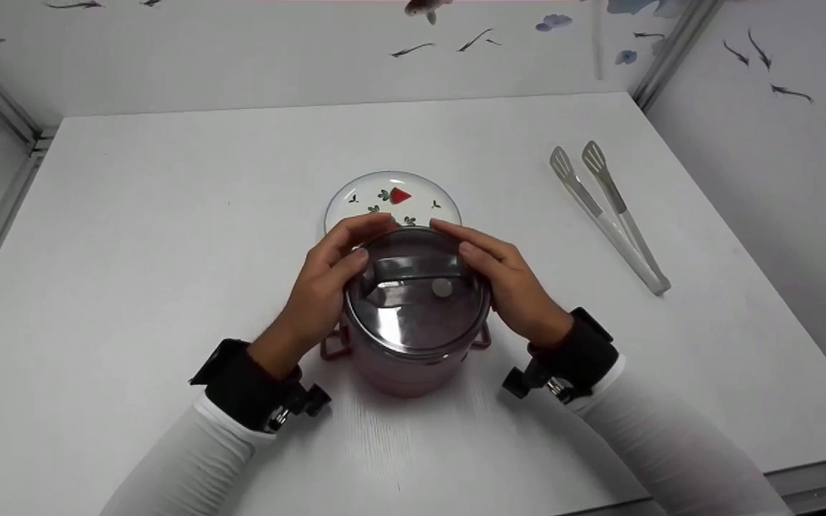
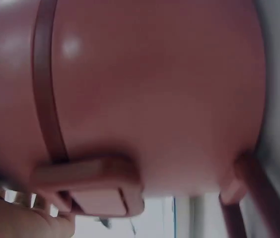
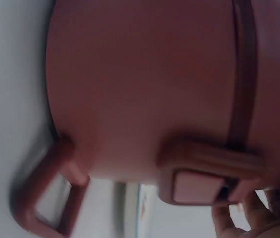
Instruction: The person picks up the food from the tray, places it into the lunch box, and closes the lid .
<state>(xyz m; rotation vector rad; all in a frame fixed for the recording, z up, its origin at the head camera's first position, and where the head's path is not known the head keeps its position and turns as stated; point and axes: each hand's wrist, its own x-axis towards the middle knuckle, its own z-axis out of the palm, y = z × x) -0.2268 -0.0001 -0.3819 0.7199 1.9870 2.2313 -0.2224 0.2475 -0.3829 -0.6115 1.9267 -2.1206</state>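
A pinkish-red pot stands upright on the white table, its shiny dark lid on top with a raised grip across the middle. From the left, my left hand holds the lid's rim, thumb on the upper edge and fingers along the far side. My right hand holds the opposite edge in the same manner. Both wrist views show a side latch, the left latch and the right latch, close to the fingers. A loop handle sits lower on the wall.
Just behind the pot lies a white plate with a red and green pattern, partly hidden by the lid and hands. Metal tongs rest spread apart at the right. White panels with painted fish border the table.
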